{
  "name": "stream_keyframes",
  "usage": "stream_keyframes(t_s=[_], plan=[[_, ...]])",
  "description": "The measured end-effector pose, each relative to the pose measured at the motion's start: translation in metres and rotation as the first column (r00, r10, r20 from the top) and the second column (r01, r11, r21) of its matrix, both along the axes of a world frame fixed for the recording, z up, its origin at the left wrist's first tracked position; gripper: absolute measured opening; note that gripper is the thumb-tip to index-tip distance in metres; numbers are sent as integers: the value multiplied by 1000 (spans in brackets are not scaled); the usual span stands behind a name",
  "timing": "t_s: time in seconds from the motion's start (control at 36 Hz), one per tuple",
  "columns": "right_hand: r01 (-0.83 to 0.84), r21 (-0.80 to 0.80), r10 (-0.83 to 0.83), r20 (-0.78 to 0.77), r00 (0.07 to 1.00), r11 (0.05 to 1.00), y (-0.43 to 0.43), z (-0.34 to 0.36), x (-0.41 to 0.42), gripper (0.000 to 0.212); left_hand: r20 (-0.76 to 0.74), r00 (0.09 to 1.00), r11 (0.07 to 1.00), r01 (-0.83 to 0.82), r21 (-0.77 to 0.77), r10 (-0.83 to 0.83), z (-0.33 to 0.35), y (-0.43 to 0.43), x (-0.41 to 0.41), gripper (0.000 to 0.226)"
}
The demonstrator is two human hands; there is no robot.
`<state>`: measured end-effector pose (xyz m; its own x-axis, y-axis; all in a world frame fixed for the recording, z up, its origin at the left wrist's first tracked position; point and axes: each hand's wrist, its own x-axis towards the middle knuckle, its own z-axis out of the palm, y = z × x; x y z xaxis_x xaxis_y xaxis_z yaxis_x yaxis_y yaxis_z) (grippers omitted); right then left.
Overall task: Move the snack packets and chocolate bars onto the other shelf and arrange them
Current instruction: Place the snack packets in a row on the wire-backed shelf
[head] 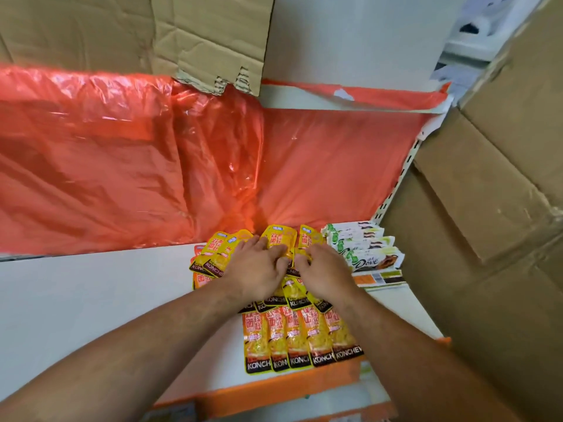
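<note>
Several yellow snack packets (pixel 300 339) lie in overlapping rows on the white shelf (pixel 91 300), right of its middle. A neat front row sits near the orange shelf edge; looser packets (pixel 213 254) fan out behind. Both my hands are on the middle packets. My left hand (pixel 256 266) lies over them with its fingertips curled onto a packet (pixel 278 240). My right hand (pixel 323 269) pinches packet edges just beside it. White and green chocolate bars (pixel 365 248) are stacked at the shelf's back right corner.
Red plastic sheeting (pixel 152 162) hangs behind the shelf and over the shelf above. Large cardboard boxes (pixel 493 208) stand close on the right. Flattened cardboard (pixel 195 35) leans at the top. A perforated shelf upright (pixel 402 175) runs along the right.
</note>
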<state>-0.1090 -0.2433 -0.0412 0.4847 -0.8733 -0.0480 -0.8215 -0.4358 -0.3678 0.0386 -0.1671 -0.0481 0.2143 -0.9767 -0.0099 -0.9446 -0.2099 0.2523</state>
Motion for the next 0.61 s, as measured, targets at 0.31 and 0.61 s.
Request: stream_keyframes(t_s=[0.31,0.61], plan=[[-76,50,62,249,966,996,-3,3,-4,17,-91,972,966,-227,-122,216,10,-15,-6,17],[4,-37,-6,-71,997,999,-2,8,3,39,-20,967,967,-253,27,253,17,-12,-6,32]])
